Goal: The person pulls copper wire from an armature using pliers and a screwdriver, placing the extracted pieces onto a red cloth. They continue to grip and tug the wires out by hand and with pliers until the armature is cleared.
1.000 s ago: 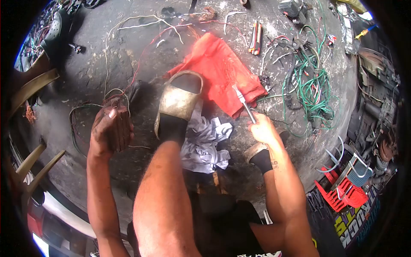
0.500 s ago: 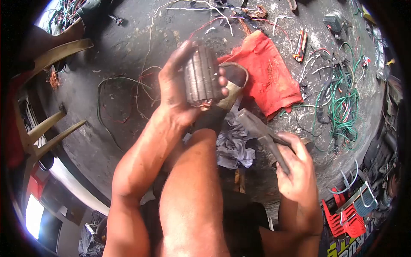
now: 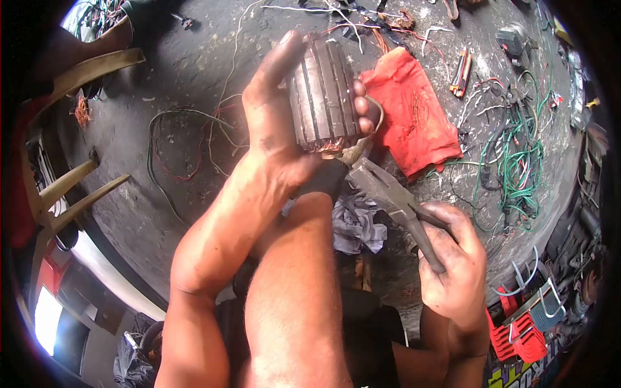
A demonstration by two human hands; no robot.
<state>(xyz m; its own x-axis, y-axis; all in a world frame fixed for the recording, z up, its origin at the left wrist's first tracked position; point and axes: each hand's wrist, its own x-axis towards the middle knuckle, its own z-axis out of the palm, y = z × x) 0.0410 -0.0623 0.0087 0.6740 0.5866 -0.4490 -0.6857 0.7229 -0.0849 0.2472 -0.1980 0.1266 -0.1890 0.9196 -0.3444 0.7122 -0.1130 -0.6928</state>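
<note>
My left hand (image 3: pixel 275 123) is wrapped round a motor armature (image 3: pixel 323 97), a grooved metal cylinder with copper windings showing at its lower end. Thumb on one side, fingertips on the other, it is held up above my raised leg. In my right hand (image 3: pixel 449 262) is a pair of pliers (image 3: pixel 401 204), handles in the palm and jaws pointing up and left. The pliers' jaw tips are slightly parted, close below and to the right of the armature's copper end. A crumpled pale cloth (image 3: pixel 359 223) lies on the floor below the pliers.
A red cloth (image 3: pixel 414 116) lies right of the armature. Green wires (image 3: pixel 517 171) are tangled at the right, near a bundle of coloured wires (image 3: pixel 461 72). Red plastic racks (image 3: pixel 521 336) stand lower right. Wooden chair legs (image 3: pixel 71 187) jut in from the left, where another person's limb shows.
My left hand has brought the armature closer to the camera and slightly right. The pliers' jaws have opened a little, nearer the armature's lower end.
</note>
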